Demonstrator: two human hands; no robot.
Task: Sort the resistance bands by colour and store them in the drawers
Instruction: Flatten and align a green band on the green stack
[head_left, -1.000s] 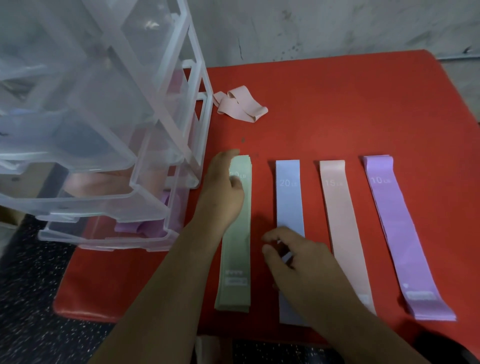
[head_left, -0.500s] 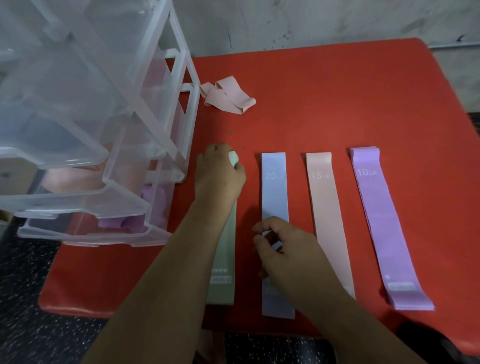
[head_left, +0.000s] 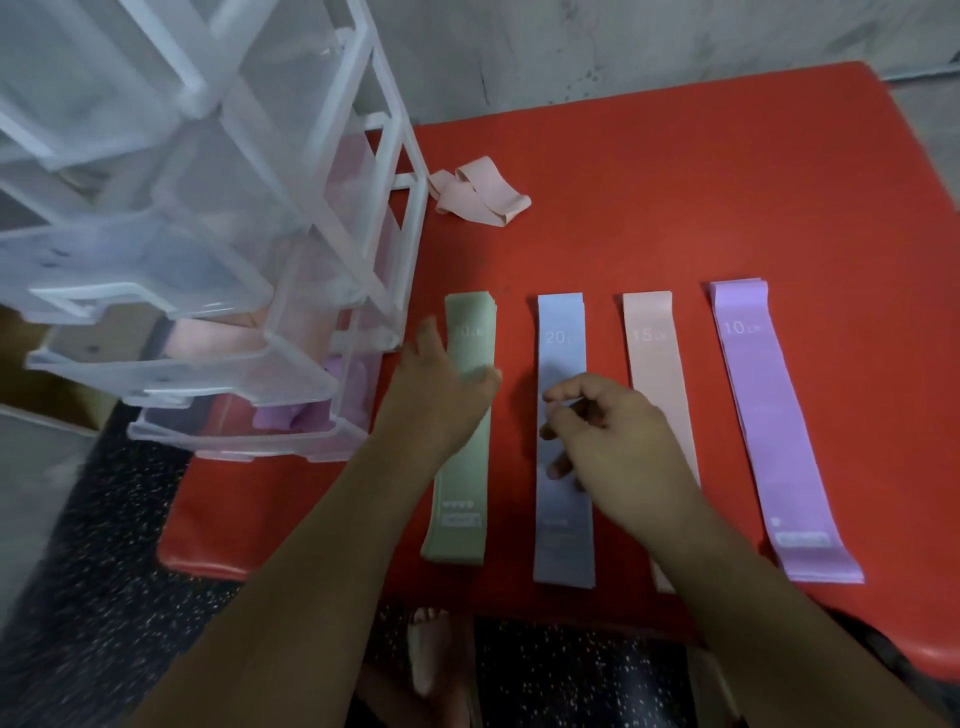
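Observation:
Four flat resistance bands lie side by side on the red table (head_left: 675, 182): green (head_left: 462, 483), blue (head_left: 562, 332), peach (head_left: 655, 358) and purple (head_left: 763, 415). My left hand (head_left: 441, 384) rests across the middle of the green band, thumb on top of it and fingers stretched out past its left edge. My right hand (head_left: 613, 441) hovers over the middle of the blue band with loosely curled fingers and holds nothing that I can see. A clear plastic drawer unit (head_left: 208, 260) stands at the left, its drawers pulled out; one holds peach bands, the lowest purple ones.
A crumpled peach band (head_left: 480, 200) lies near the back, right beside the drawer unit. The table's front edge runs just below the bands. A bare foot (head_left: 431, 649) shows on the speckled floor beneath the table.
My left hand has slid from the green band's far end down to its middle, uncovering that end. My right hand stays over the blue band.

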